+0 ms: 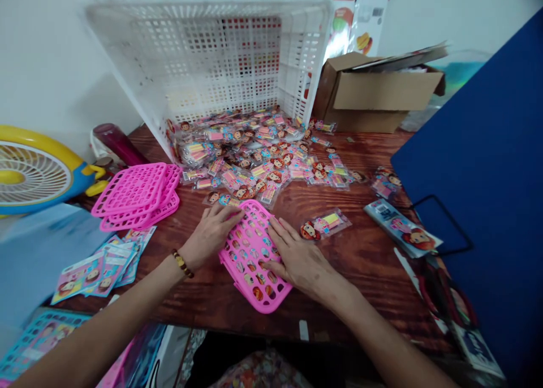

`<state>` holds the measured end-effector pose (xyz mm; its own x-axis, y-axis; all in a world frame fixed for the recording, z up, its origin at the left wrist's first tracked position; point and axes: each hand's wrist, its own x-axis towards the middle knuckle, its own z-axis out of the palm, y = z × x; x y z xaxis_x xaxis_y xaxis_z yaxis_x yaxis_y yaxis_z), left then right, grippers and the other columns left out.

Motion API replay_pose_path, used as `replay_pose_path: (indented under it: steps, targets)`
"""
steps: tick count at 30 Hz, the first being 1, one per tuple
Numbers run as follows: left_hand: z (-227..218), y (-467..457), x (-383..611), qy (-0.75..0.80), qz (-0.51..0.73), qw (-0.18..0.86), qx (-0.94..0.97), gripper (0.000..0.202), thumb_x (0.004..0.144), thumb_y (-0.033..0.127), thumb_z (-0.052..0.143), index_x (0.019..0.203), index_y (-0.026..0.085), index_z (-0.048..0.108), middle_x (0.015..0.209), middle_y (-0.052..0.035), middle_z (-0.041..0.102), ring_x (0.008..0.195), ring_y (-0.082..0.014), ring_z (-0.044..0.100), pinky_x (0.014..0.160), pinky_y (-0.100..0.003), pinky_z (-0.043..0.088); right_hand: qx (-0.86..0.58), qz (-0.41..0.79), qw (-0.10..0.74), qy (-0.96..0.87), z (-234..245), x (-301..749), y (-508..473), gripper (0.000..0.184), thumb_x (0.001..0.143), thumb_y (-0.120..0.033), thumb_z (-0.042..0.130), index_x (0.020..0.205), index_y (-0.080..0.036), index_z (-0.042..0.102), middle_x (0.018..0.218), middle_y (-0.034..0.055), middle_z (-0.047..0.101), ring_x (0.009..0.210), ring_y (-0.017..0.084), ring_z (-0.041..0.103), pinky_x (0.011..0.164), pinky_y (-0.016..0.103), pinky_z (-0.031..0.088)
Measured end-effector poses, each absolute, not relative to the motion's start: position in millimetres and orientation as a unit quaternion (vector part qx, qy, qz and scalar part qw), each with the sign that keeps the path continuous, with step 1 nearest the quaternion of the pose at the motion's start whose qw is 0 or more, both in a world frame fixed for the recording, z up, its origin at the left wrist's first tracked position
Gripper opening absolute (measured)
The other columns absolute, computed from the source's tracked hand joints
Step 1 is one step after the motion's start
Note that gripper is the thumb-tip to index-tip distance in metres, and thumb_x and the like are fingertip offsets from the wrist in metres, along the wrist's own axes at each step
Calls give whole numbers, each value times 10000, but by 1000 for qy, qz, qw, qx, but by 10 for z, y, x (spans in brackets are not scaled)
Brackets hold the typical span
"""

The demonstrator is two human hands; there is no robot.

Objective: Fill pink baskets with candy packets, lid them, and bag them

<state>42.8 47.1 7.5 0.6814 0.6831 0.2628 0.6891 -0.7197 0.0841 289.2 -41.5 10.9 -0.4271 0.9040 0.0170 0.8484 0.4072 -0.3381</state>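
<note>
A pink perforated plastic basket (250, 246) with a lid rests tilted on the dark wooden table, and printed, coloured contents show through its holes. Along its upper left edge my left hand (216, 232), with a beaded bracelet at the wrist, is closed on the rim. My right hand (299, 258) holds the right side, its fingers along the edge and its thumb on the lid. Just right of that hand lies a small clear packet (326, 224) with a cartoon girl's head and yellow and pink pieces. The fingertips' undersides are hidden.
A white crate (203, 54) lies on its side, with many similar packets (254, 167) spilling out. Pink perforated lids (131, 193) and printed cards (102, 269) are at left, near a yellow-blue fan (38, 170). At right are a cardboard box (382, 94), scissors (445, 297) and a blue panel (487, 179).
</note>
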Motion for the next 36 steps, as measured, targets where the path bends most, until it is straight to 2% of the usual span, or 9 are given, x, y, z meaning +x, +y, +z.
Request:
replay_pose_path:
  steps: [5,8,11,14,17,21,27,31,36]
  targets:
    - [361,308,695,-396,-19,38,-917,395,893,100,439,1259,154,577,1230,-115,630,1123,-268,538,971,-421,459,-539,156,124,-819,135,2870,-419,676,925,-517,521,1459,-116,416,1575,106,285,1463,296,231,1134,474,381]
    - [400,111,918,-468,-13,58,-882,395,930,201,442,1310,133,525,1272,-154,610,1190,-300,539,1047,-489,417,-562,156,146,-799,133,2712,-521,679,914,-474,540,1465,-101,403,1570,125,288,1457,314,241,1096,492,423]
    - [329,-78,1018,-492,-37,64,-868,439,961,337,424,1376,200,470,1367,-161,549,1330,-341,439,1082,-586,358,-613,169,189,-749,84,2440,-724,698,865,-377,597,1462,-73,400,1565,157,285,1450,345,248,1034,500,487]
    - [237,-187,959,-472,-53,40,-879,454,976,386,391,1408,257,443,1439,-133,486,1415,-326,335,1112,-583,326,-627,181,268,-709,2,2228,-941,698,839,-281,594,1459,-33,390,1548,191,311,1438,354,275,1031,494,496]
    - [194,-216,858,-466,-56,24,-883,488,988,410,356,1438,230,412,1500,-146,399,1458,-324,246,1139,-573,291,-594,200,365,-688,-79,2227,-1063,604,892,-215,490,1458,-33,386,1529,188,357,1423,310,327,1084,475,453]
    - [186,-207,813,-468,-57,13,-882,509,995,415,344,1458,207,376,1517,-157,353,1471,-318,204,1160,-573,247,-576,273,472,-609,-168,2419,-1074,488,960,-212,403,1439,-127,432,1479,130,450,1355,212,443,1116,390,428]
    - [203,-210,826,-456,-62,-1,-888,517,998,378,363,1500,287,274,1542,-128,306,1469,-307,202,1155,-591,232,-545,344,532,-550,-232,2477,-1062,385,978,-249,436,1348,-190,529,1374,99,537,1277,196,507,1096,366,442]
    - [220,-226,823,-457,-60,-25,-887,504,998,356,375,1493,336,283,1571,-100,250,1480,-328,157,1156,-615,213,-547,368,550,-513,-239,2446,-1060,404,950,-225,472,1352,-205,513,1330,106,539,1233,207,523,1072,368,453]
    - [231,-242,829,-462,-55,-33,-884,519,989,357,403,1494,359,279,1588,-72,228,1491,-343,102,1165,-626,190,-512,420,572,-483,-262,2462,-1013,360,922,-197,510,1275,-227,572,1213,77,590,1149,197,556,1040,352,459]
